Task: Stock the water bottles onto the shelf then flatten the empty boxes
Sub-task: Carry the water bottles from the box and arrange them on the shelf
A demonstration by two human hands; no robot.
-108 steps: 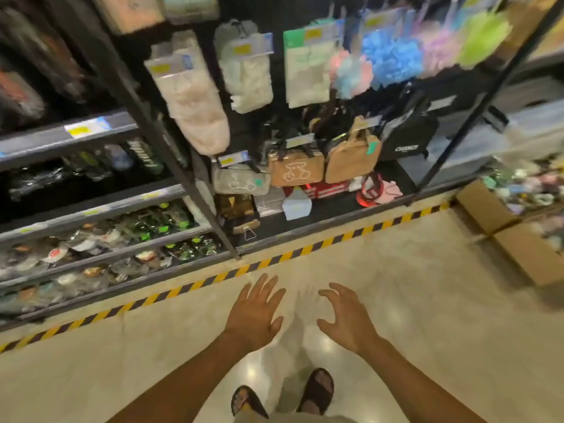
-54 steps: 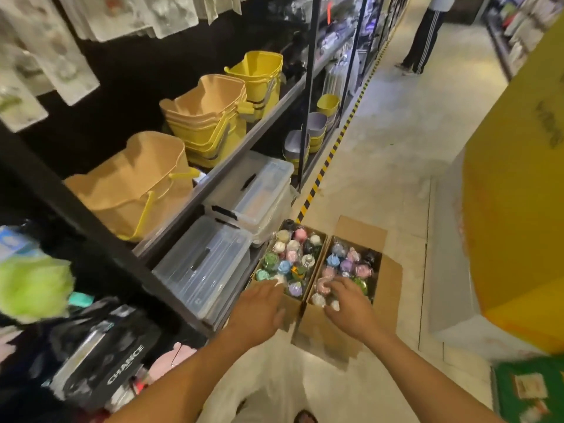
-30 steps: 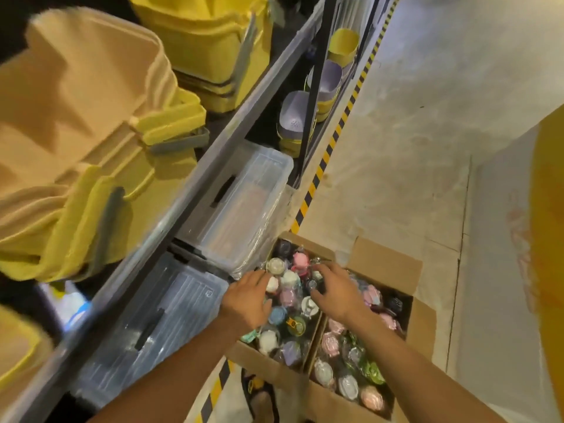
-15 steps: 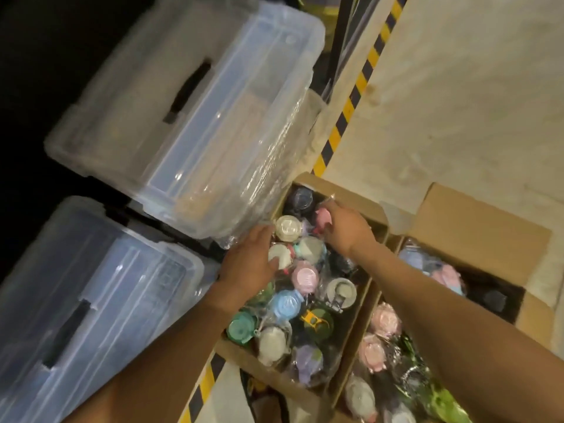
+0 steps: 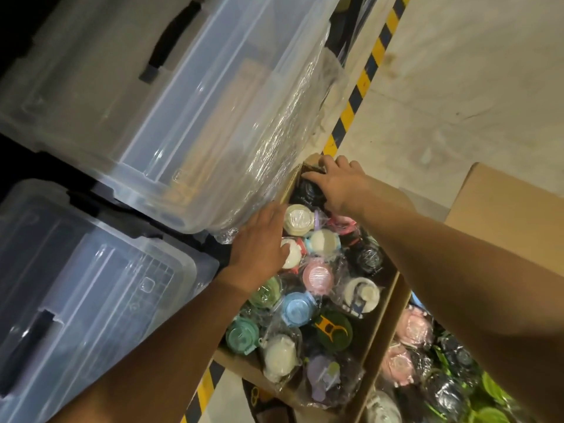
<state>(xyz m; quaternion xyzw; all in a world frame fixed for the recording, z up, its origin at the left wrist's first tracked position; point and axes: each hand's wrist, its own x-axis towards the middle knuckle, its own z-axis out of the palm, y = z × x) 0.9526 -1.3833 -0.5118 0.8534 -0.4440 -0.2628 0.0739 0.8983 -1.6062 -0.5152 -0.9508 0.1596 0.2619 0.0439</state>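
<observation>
Head view, change: right hand (image 5: 338, 186) moved to box (image 5: 238, 364) corner.
Right grip: curled round black bottle (image 5: 308, 193).
Left grip: left hand (image 5: 259, 251) on white bottle (image 5: 294, 254), unclear.
Meaning: unloading begins.

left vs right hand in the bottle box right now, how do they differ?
Left hand lies fairly flat on a white-lidded bottle; right hand curls round a black bottle. Left hand sits at the shelf-side edge of the cardboard box; right hand reaches its far corner. Both are inside that one box of wrapped bottles.
</observation>
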